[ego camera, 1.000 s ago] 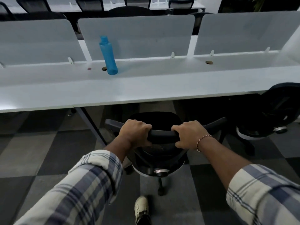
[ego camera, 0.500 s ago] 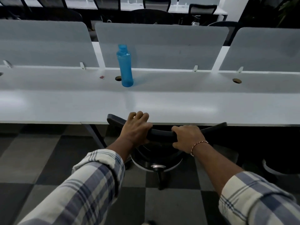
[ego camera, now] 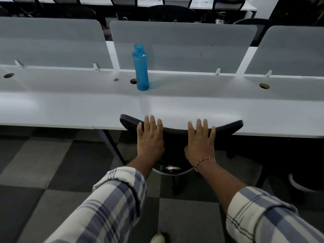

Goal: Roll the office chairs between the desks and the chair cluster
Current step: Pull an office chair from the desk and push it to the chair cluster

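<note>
Your left hand (ego camera: 150, 137) flat, fingers straight on the black chair's backrest (ego camera: 228, 128), your right hand (ego camera: 200, 140) likewise open and pressing, chair tucked under the white desk (ego camera: 70, 109), blue bottle (ego camera: 141, 67) upright behind.

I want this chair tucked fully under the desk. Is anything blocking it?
Only the desk itself: the chair's backrest stands taller than the desk's front edge and appears to meet it. The desk leg stands apart to the left; nothing else blocks it.

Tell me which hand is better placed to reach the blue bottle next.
Left. The left hand lies flat on the chair back, almost directly in line with the blue bottle; the right hand rests farther to the right.
</note>
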`<move>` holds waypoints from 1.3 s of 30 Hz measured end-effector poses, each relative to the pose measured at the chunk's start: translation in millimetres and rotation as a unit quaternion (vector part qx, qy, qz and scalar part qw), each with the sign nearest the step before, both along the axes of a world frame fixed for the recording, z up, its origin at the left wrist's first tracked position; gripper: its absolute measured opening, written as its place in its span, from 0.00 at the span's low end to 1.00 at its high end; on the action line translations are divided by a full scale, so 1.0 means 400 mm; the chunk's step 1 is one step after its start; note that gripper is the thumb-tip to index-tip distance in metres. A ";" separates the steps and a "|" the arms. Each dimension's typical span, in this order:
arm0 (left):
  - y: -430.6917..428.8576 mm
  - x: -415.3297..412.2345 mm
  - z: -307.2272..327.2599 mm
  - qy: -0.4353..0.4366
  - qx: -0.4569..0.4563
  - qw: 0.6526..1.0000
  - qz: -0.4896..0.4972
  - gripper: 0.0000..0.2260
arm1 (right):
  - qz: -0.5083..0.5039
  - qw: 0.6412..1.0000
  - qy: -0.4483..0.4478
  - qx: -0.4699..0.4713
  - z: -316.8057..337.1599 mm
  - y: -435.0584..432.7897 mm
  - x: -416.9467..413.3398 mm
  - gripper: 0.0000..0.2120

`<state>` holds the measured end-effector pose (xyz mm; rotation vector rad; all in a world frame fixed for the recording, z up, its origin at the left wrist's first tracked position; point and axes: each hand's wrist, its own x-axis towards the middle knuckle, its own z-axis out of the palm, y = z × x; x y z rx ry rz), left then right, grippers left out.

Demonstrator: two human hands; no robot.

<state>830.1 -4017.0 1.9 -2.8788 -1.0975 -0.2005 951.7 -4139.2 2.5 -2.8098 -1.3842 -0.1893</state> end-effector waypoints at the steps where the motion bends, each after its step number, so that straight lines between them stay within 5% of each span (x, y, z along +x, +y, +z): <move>1: -0.039 -0.019 -0.015 -0.007 -0.013 1.000 0.001 0.40 | 0.015 0.999 0.003 0.033 -0.020 -0.026 -0.025 0.45; 4: -0.162 -0.084 -0.078 -0.004 -0.036 0.999 -0.017 0.45 | 0.065 0.994 0.031 0.079 -0.089 -0.128 -0.097 0.48; 8: -0.316 -0.152 -0.143 0.028 -0.080 0.996 -0.016 0.48 | 0.128 0.989 0.069 0.029 -0.154 -0.267 -0.156 0.49; 20: -0.517 -0.377 -0.105 0.067 -0.084 0.994 0.038 0.36 | 0.261 0.958 0.094 -0.074 -0.132 -0.384 -0.355 0.45; 39: -0.237 -1.151 -0.178 0.093 -0.103 0.968 0.209 0.40 | 0.432 0.890 0.095 -0.105 -0.150 0.034 -1.034 0.44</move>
